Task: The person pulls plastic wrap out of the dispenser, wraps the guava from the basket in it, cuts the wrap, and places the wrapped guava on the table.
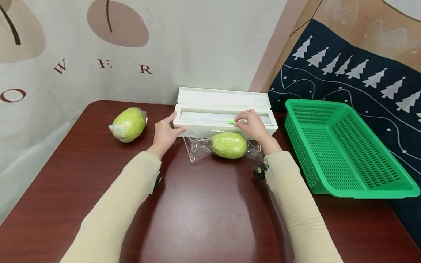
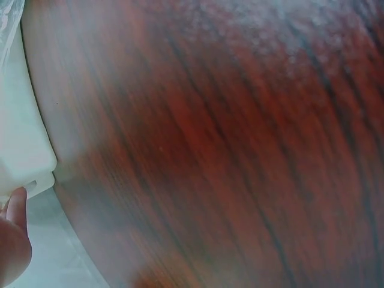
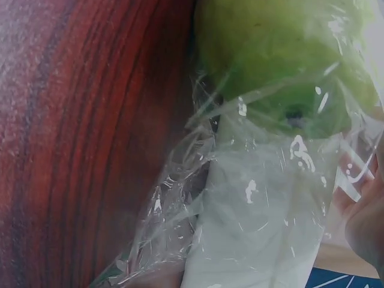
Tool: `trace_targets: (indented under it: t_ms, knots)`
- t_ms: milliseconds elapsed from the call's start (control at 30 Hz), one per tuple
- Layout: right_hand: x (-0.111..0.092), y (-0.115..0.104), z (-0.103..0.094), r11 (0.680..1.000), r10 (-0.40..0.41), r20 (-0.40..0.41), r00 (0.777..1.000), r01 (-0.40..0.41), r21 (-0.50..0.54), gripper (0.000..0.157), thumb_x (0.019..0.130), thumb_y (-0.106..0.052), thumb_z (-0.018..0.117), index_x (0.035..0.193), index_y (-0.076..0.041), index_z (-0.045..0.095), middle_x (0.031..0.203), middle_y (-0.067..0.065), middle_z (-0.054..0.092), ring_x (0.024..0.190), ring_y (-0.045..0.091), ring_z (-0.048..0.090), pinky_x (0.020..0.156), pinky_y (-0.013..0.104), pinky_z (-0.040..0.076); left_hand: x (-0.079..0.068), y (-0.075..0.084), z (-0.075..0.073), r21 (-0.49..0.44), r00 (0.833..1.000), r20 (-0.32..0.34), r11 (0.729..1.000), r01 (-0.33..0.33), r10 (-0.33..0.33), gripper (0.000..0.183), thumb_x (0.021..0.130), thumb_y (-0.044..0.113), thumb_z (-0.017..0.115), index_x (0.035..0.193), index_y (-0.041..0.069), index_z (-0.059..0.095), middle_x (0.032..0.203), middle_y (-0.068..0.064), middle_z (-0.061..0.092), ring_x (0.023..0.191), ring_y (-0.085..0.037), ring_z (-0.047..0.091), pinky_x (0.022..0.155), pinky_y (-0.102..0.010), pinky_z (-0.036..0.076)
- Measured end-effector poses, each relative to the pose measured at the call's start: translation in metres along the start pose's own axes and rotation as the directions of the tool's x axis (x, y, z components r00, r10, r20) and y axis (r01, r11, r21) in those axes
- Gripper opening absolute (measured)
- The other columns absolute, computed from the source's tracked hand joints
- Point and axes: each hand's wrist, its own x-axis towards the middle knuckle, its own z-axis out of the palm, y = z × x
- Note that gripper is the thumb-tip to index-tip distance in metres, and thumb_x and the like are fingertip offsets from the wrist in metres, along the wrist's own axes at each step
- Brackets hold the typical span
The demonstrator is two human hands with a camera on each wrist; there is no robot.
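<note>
A white cling film dispenser (image 1: 197, 129) stands at the back of the table, its lid (image 1: 223, 96) raised. My left hand (image 1: 163, 135) grips its left end, thumb on the front. With the right hand (image 1: 252, 126) I pinch a small green slider cutter (image 1: 231, 122) on the dispenser's top, right of its middle. Against the front lies an oval yellow-green melon-like fruit (image 1: 229, 145), with clear cling film (image 1: 198, 148) over it and spread to both sides. In the right wrist view the film (image 3: 252, 204) runs over the fruit's end (image 3: 282, 66). The left wrist view shows only the dispenser's corner (image 2: 24, 138) and fingers.
Left of the dispenser sits a second yellow-green fruit (image 1: 129, 124), wrapped in film. A green perforated plastic basket (image 1: 329, 191) stands at the right. Behind the brown table (image 1: 197, 219) hangs a pale printed cloth (image 1: 197, 44), with a dark tree-patterned one (image 1: 329, 84) beside it.
</note>
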Motion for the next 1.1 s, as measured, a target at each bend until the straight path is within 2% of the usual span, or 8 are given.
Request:
trace_targets:
  t_ms: [100,400,700,767,800,933,1100]
  knots:
    - [0.000,0.001,-0.003,1.000,-0.017,0.005,1.000,0.017,-0.007,0.015,0.086,-0.008,0.064,0.095,0.004,0.068,0.111,0.021,0.064,0.113,0.033,0.046,0.100,0.044,0.037,-0.001,0.000,-0.001,-0.001,1.000,0.002,1.000,-0.003,0.003,0.071,0.076,0.023,0.077,0.137,0.004,0.045,0.136,-0.015,0.049,0.123,-0.030,0.050,0.100,-0.040,0.043]
    - [-0.002,0.011,-0.009,0.999,0.041,0.010,0.999,-0.041,-0.005,0.017,0.088,-0.008,0.062,0.097,0.005,0.068,0.115,0.022,0.062,0.113,0.032,0.045,0.102,0.045,0.036,0.000,0.001,-0.003,0.000,1.000,-0.010,1.000,-0.005,0.005,0.072,0.075,0.023,0.078,0.136,0.004,0.046,0.136,-0.015,0.049,0.120,-0.030,0.053,0.098,-0.039,0.044]
    - [-0.010,0.022,-0.010,0.997,0.003,-0.057,0.998,0.001,0.073,0.018,0.087,-0.015,0.064,0.091,0.001,0.069,0.107,0.019,0.064,0.107,0.030,0.048,0.096,0.041,0.040,0.000,0.000,0.001,-0.008,1.000,0.003,1.000,-0.001,0.001,0.071,0.076,0.023,0.077,0.137,0.005,0.045,0.137,-0.014,0.049,0.122,-0.028,0.051,0.099,-0.039,0.044]
    - [-0.011,0.025,-0.011,0.997,0.013,-0.059,0.998,-0.009,0.081,0.018,0.088,-0.014,0.064,0.092,0.002,0.069,0.108,0.020,0.064,0.108,0.031,0.048,0.097,0.042,0.041,0.000,0.001,0.002,-0.010,1.000,0.005,1.000,-0.003,0.003,0.071,0.076,0.024,0.077,0.137,0.005,0.045,0.137,-0.014,0.049,0.123,-0.028,0.051,0.099,-0.039,0.044]
    - [-0.012,0.025,-0.013,0.997,0.037,-0.048,0.998,-0.034,0.070,0.018,0.087,-0.010,0.063,0.095,0.005,0.068,0.111,0.023,0.063,0.111,0.034,0.047,0.099,0.046,0.040,0.000,0.001,0.002,-0.009,1.000,0.006,1.000,-0.005,0.005,0.071,0.076,0.024,0.077,0.137,0.005,0.045,0.137,-0.014,0.049,0.123,-0.028,0.051,0.099,-0.039,0.044]
    - [-0.014,0.031,-0.015,0.992,0.113,-0.037,0.993,-0.110,0.068,0.019,0.089,-0.008,0.062,0.100,0.006,0.067,0.118,0.023,0.060,0.117,0.033,0.044,0.100,0.046,0.042,0.000,0.001,0.002,-0.005,1.000,0.002,1.000,-0.006,0.006,0.071,0.076,0.024,0.078,0.137,0.005,0.046,0.136,-0.014,0.049,0.123,-0.029,0.051,0.100,-0.039,0.043]
    - [-0.017,0.035,-0.017,0.988,0.139,-0.048,0.989,-0.135,0.079,0.019,0.089,-0.009,0.062,0.100,0.005,0.066,0.119,0.022,0.058,0.120,0.032,0.045,0.098,0.045,0.045,0.000,0.000,0.001,-0.004,1.000,-0.007,1.000,-0.003,0.003,0.071,0.076,0.024,0.078,0.136,0.005,0.046,0.136,-0.014,0.049,0.123,-0.029,0.050,0.101,-0.039,0.043]
